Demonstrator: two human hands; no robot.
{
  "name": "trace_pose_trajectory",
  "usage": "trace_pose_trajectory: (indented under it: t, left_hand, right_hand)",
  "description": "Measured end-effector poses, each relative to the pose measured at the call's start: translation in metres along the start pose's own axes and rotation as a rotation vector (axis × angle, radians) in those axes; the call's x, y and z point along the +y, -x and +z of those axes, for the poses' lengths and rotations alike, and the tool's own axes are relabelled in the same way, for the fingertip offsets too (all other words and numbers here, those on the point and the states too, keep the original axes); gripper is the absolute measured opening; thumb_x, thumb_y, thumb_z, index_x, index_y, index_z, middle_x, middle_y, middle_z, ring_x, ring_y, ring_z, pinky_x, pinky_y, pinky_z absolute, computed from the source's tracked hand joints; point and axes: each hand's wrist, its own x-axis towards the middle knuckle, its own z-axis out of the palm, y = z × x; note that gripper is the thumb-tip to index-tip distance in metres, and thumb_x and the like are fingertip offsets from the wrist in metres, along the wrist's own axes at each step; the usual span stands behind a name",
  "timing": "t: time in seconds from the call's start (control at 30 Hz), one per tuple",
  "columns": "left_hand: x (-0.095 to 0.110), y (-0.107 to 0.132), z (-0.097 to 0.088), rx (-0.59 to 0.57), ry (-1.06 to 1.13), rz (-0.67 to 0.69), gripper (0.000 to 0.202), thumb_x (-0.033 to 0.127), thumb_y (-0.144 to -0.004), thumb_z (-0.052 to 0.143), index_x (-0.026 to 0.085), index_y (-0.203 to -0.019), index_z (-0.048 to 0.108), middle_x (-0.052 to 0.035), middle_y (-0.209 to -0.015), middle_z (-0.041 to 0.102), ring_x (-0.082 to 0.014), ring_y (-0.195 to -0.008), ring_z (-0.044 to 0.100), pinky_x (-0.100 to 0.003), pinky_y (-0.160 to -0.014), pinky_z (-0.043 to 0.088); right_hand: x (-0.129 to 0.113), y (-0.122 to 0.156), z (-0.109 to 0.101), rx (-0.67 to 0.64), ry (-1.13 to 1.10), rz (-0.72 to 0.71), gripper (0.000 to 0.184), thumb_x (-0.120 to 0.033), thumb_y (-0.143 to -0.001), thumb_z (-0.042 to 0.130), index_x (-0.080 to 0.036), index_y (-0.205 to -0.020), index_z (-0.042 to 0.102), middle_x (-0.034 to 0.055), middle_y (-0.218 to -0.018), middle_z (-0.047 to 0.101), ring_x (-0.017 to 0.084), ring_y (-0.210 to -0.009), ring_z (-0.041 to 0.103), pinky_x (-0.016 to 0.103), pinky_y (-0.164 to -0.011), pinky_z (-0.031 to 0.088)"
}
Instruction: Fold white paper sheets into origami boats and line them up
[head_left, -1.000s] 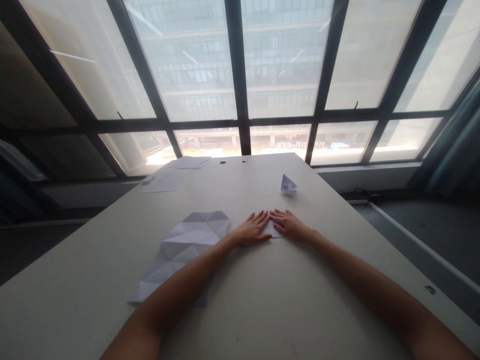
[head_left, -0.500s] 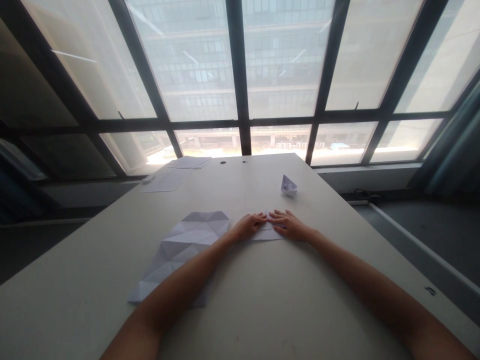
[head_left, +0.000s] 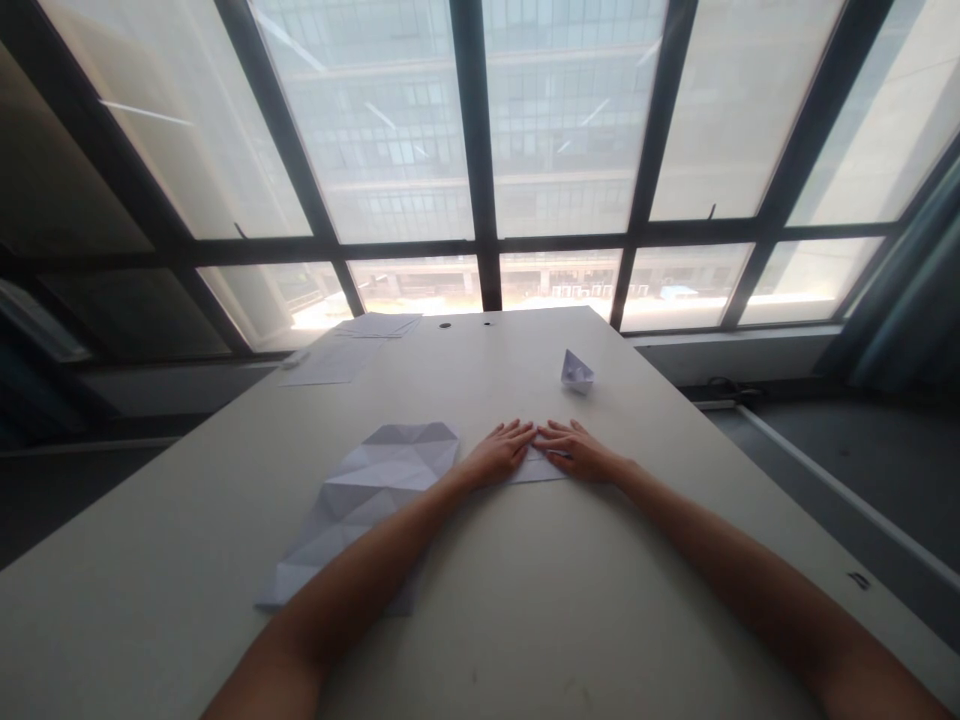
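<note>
A small folded sheet of white paper (head_left: 537,470) lies on the white table, partly covered by both hands. My left hand (head_left: 500,452) rests flat on its left side with fingers stretched forward. From the right, my right hand (head_left: 576,450) presses on the same paper, fingers spread, its fingertips close to those of the left. Left of the hands lies a large creased sheet of paper (head_left: 375,480), patterned with triangular folds and partly hidden under my left forearm. Beyond my right hand stands a small folded paper shape (head_left: 577,372) with a pointed top.
Several flat paper sheets (head_left: 330,357) lie at the table's far left. A small dark object (head_left: 859,581) sits near the right edge of the table (head_left: 570,630). Tall framed windows rise behind the far edge, where a round hole (head_left: 445,325) shows.
The fingers of my left hand have spread out and now lie flatter over the folded paper, covering more of its left side. My right hand has barely moved.
</note>
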Motion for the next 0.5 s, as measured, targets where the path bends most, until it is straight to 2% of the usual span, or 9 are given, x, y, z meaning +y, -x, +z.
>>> trace_pose_trajectory:
  t: [0.1,0.27,0.4,0.5]
  left_hand:
    - [-0.001,0.0015,-0.003,0.011,-0.002,0.028,0.052,0.031,-0.102,0.04,0.025,-0.153,0.039,-0.0057,-0.159,0.038,-0.0262,-0.149,0.029,-0.047,-0.123,0.02]
    - [-0.0016,0.0028,-0.0085,0.068,0.044,0.081,0.054,0.042,-0.094,0.057,0.028,-0.146,0.05,-0.0087,-0.143,0.054,-0.0281,-0.133,0.047,-0.045,-0.12,0.028]
    - [-0.0012,0.0024,-0.0069,0.133,0.089,0.083,0.044,0.037,-0.097,0.052,0.03,-0.141,0.056,-0.0078,-0.133,0.06,-0.0248,-0.124,0.054,-0.041,-0.116,0.035]
    - [-0.0042,0.0012,-0.0009,0.155,0.089,0.058,0.043,0.032,-0.098,0.051,0.028,-0.14,0.057,-0.0074,-0.138,0.058,-0.0233,-0.128,0.053,-0.04,-0.117,0.033]
  right_hand:
    - [-0.0018,-0.0004,-0.0026,-0.012,-0.003,0.002,0.042,-0.04,-0.102,0.042,-0.038,-0.143,0.053,0.0037,-0.16,0.036,0.033,-0.149,0.028,0.067,-0.116,0.018]
    - [-0.0027,-0.0005,-0.006,-0.032,-0.021,-0.005,0.039,-0.04,-0.101,0.044,-0.039,-0.137,0.06,0.0021,-0.157,0.04,0.032,-0.148,0.029,0.067,-0.116,0.018]
    - [-0.0017,-0.0002,-0.0063,-0.026,-0.054,-0.007,0.037,-0.041,-0.101,0.046,-0.041,-0.135,0.061,-0.0014,-0.156,0.042,0.033,-0.149,0.028,0.068,-0.116,0.016]
    - [-0.0009,-0.0003,-0.006,-0.028,-0.089,-0.007,0.037,-0.041,-0.1,0.048,-0.043,-0.134,0.061,-0.0029,-0.155,0.042,0.033,-0.149,0.026,0.069,-0.116,0.013]
